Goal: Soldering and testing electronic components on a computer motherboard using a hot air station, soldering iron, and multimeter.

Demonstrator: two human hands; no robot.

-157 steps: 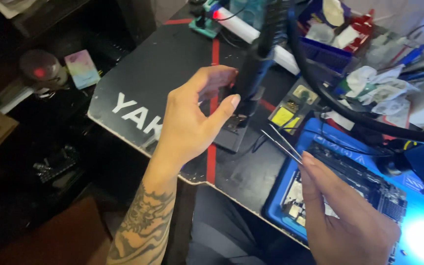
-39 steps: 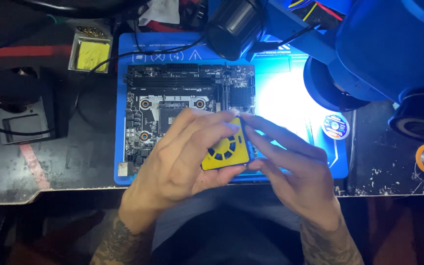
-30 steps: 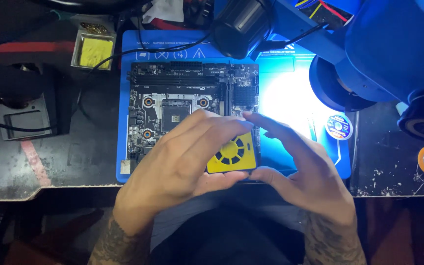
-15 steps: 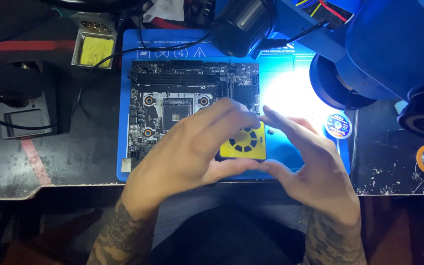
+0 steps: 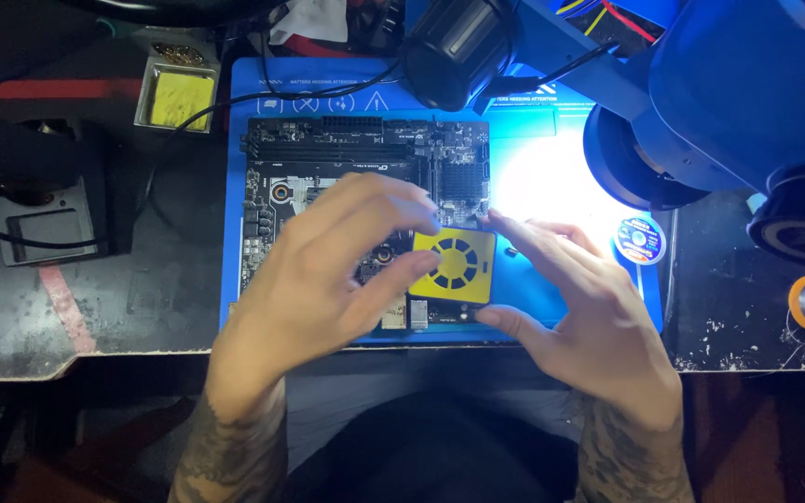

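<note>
Head view: left hand [image 5: 328,270] and right hand [image 5: 598,317] both pinch yellow square fan module [image 5: 455,265] over circuit board [image 5: 365,177], seemingly not yet seated.

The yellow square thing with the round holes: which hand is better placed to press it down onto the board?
Probably the left hand: its fingers arch over the yellow square part, while the right hand only pinches its edge.

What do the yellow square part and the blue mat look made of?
Yellow square part: looks like a matte yellow plastic or film face with a ring of dark cut-outs; which one is hard to tell. Both hands, left hand and right hand, hold it by its edges. Blue mat: probably silicone or rubber, matte and flat, under the circuit board.
</note>
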